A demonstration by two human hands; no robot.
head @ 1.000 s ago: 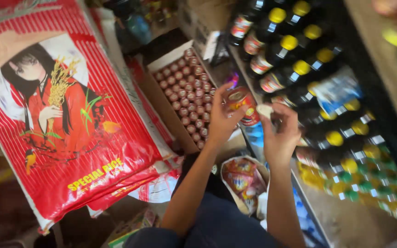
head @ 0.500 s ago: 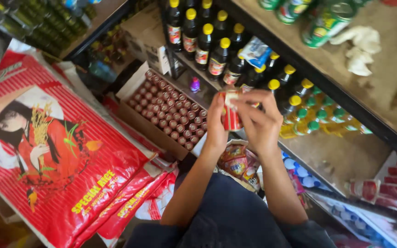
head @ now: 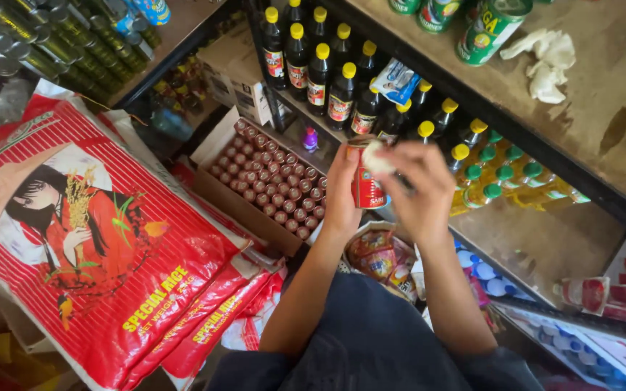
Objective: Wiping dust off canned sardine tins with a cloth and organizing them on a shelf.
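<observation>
- Head view, hands: the left hand (head: 342, 192) is wrapped around the body of a small red cylindrical metal can (head: 367, 187), fingers closed on its left side. The right hand (head: 418, 190) is curled over the can's top and right side, pressing a small whitish wad of cloth (head: 380, 158) against the lid. Both hands are closed on the can; neither is free.
- Head view, position of the can: it is held upright in the air at the middle of the scene, in front of the low shelf, above an open bag of snack packets (head: 378, 257).
- Head view, surroundings: to the left lies an open cardboard box of small red-brown cans (head: 273, 185); farther left, large red striped rice sacks (head: 103, 246) are stacked. Behind the can stand dark glass bottles with yellow caps (head: 327, 76). On the wooden counter top (head: 603, 108), far right, lies a crumpled white rag (head: 548, 61) beside green-labelled tins (head: 493, 29).
- Technique, as judged: wiping goes best with the left hand gripping firmly low on the body while the right sweeps the cloth around the rim, turning the can so that every side is reached.
</observation>
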